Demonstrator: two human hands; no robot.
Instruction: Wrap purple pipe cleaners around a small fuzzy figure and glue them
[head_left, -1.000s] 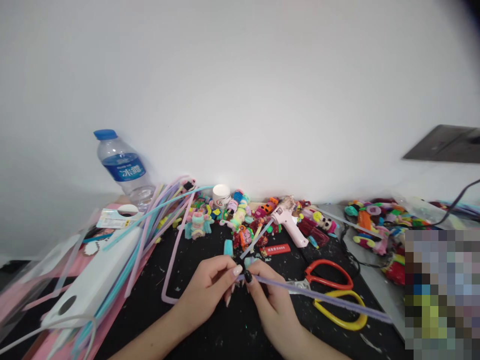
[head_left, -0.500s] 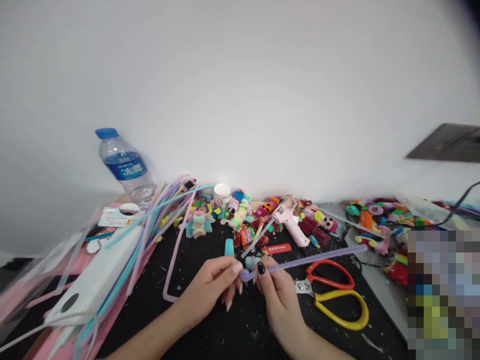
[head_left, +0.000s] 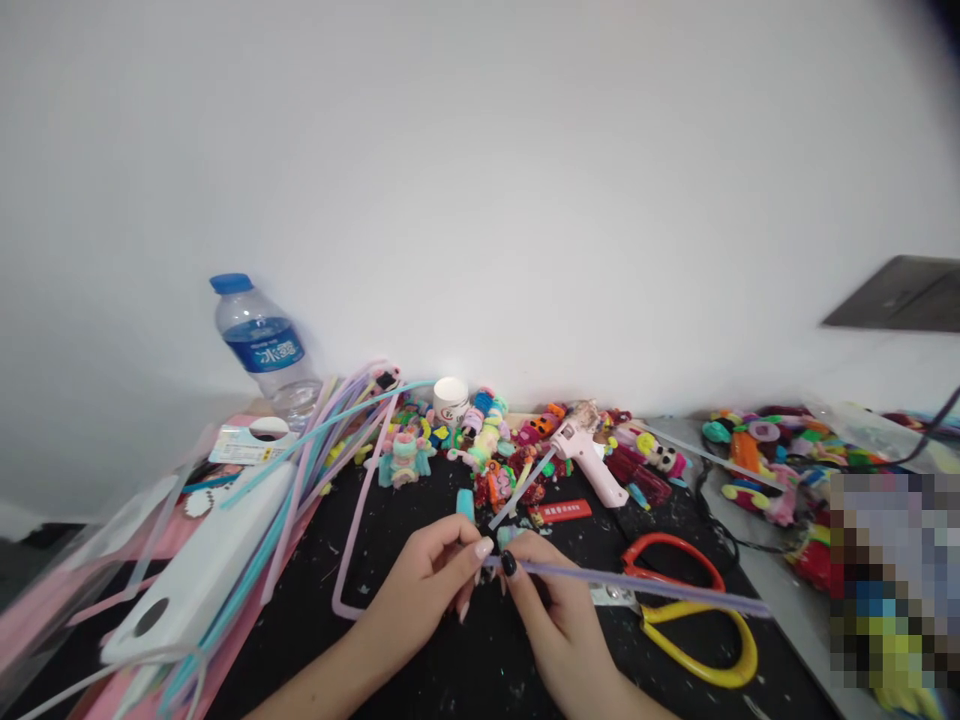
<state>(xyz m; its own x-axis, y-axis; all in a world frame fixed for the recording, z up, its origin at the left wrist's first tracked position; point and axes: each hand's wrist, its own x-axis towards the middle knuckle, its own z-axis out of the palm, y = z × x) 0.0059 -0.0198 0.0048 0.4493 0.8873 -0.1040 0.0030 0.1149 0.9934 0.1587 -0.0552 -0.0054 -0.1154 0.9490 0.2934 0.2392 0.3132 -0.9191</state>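
Our left hand (head_left: 427,580) pinches the near end of a purple pipe cleaner (head_left: 637,581) between thumb and fingers, while our right hand (head_left: 559,595) is clamped on it just beside, thumb on top; the fingertips of the two nearly meet. The pipe cleaner is above the desk (head_left: 442,680), its free length running off to our right. The desk has a speckled black top, and behind it rises a plain white wall (head_left: 525,200) with a grey socket plate (head_left: 900,295).

Scissors (head_left: 616,596) with red and yellow handles lie partly behind the pipe cleaner. Beyond our hands a pink glue gun (head_left: 589,460) lies among small fuzzy figures (head_left: 487,440), a stick (head_left: 521,487) slanting from it toward our fingertips. On our left, a pastel bundle (head_left: 302,480) lies along a white panel (head_left: 210,560) with dark oval holes, and a clear bottle (head_left: 264,340) is near the wall.

The bottle's blue label (head_left: 274,352) bears large white characters; we make out 露. A paper cup (head_left: 450,395) and a red strip (head_left: 566,511) carry print too small for us to read.
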